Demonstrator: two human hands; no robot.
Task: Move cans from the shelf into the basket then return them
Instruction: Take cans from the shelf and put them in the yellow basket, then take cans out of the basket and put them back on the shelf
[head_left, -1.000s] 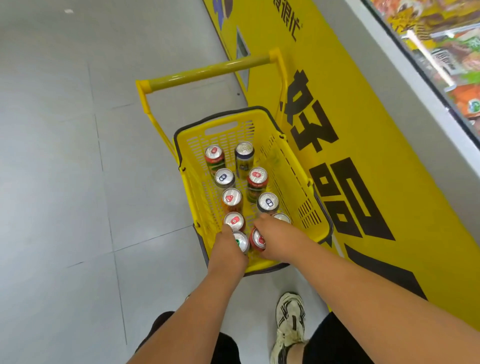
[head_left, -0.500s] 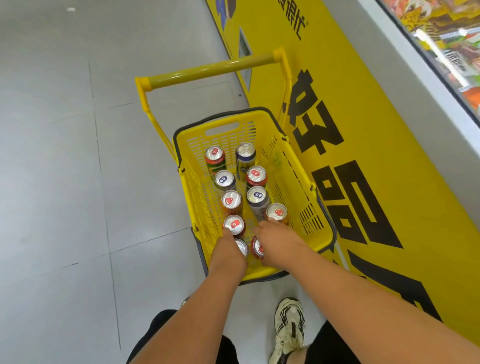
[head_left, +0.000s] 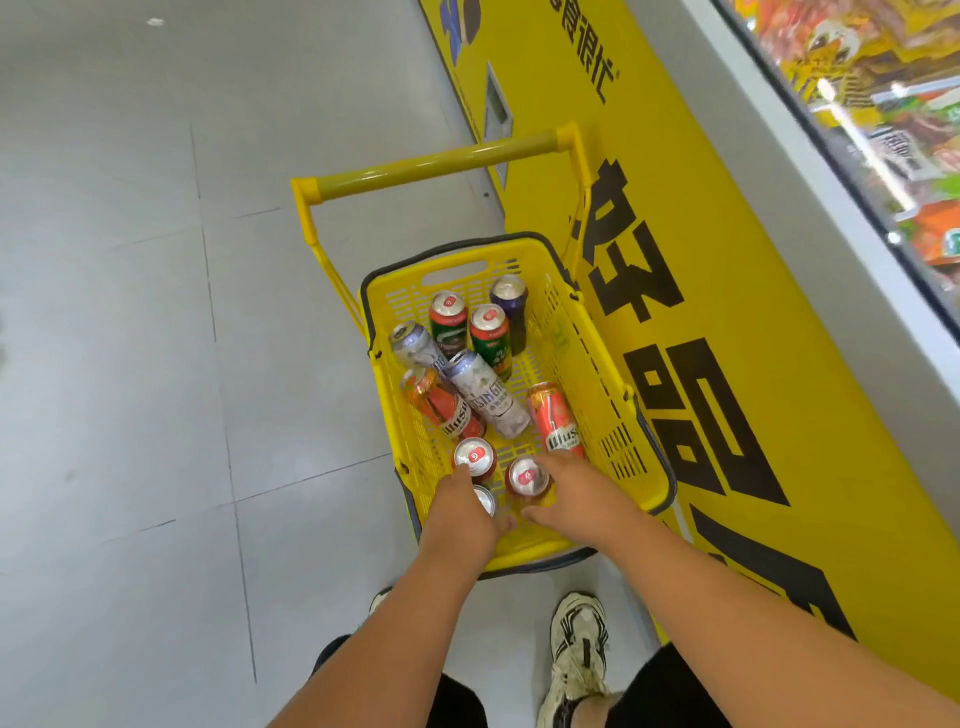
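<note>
A yellow plastic basket (head_left: 608, 395) with a raised handle (head_left: 436, 163) stands on the floor and holds several cans. At its far end a green can (head_left: 448, 325), a green-orange can (head_left: 489, 335) and a purple can (head_left: 510, 306) are upright. In the middle two silver cans (head_left: 488, 397) and two orange-red cans (head_left: 557, 423) lie tipped over. My left hand (head_left: 460, 519) is closed around a silver-topped can (head_left: 487, 501) at the near end, its fingertips against a red-topped can (head_left: 474, 457). My right hand (head_left: 579, 493) wraps another red-topped can (head_left: 527, 475).
A long yellow cabinet side (head_left: 753, 322) with big black characters runs along the basket's right, with a glass-topped display (head_left: 883, 119) above it. Grey floor tiles (head_left: 156, 364) spread to the left. My shoe (head_left: 576, 654) is just behind the basket.
Several cans in the middle of the basket have toppled from upright onto their sides. Both hands stay at the near end on the closest cans.
</note>
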